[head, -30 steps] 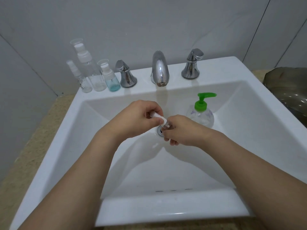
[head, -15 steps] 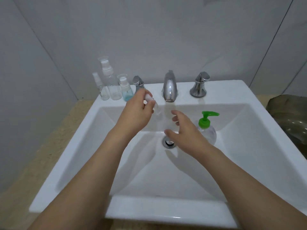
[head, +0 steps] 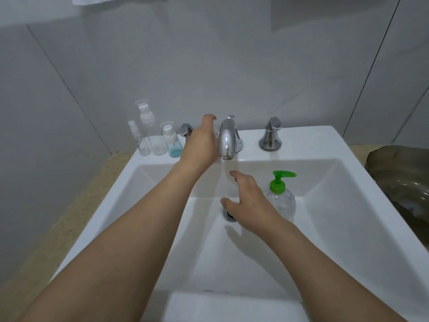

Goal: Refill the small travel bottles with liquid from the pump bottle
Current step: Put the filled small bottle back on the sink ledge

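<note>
Left hand (head: 201, 145) is raised to the ledge beside the spout (head: 226, 141); whether a bottle is gripped cannot be told. Right hand (head: 249, 203), fingers spread, is kept beside the pump bottle (head: 281, 198) standing in the basin (head: 336, 228), probably for reaching it next.

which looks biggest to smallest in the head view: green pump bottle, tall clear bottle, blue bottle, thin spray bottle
1. Green pump bottle, though it sits nearer the camera, which may inflate it.
2. Tall clear bottle.
3. Blue bottle and thin spray bottle: too alike to rank, one squat, one slim.
</note>
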The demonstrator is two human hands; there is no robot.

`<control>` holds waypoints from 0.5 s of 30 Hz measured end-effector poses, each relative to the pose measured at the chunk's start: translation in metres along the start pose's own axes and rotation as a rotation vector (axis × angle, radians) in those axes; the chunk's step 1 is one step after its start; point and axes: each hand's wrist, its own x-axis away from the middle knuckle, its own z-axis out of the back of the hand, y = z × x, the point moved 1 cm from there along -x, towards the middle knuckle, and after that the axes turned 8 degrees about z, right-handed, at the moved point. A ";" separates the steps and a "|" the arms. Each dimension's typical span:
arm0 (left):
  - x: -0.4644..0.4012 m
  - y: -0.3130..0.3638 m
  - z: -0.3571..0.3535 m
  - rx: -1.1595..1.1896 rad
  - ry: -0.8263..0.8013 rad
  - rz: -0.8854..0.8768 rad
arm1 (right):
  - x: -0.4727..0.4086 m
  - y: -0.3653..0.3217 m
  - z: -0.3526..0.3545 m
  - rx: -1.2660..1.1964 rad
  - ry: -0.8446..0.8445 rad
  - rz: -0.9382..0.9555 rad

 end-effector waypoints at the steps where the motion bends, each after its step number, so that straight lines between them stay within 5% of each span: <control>1: -0.001 0.000 -0.002 -0.018 0.002 -0.001 | 0.000 -0.001 0.000 -0.003 -0.008 -0.004; 15: 0.026 -0.015 0.000 0.044 0.055 -0.033 | 0.001 0.001 0.000 -0.011 -0.053 -0.028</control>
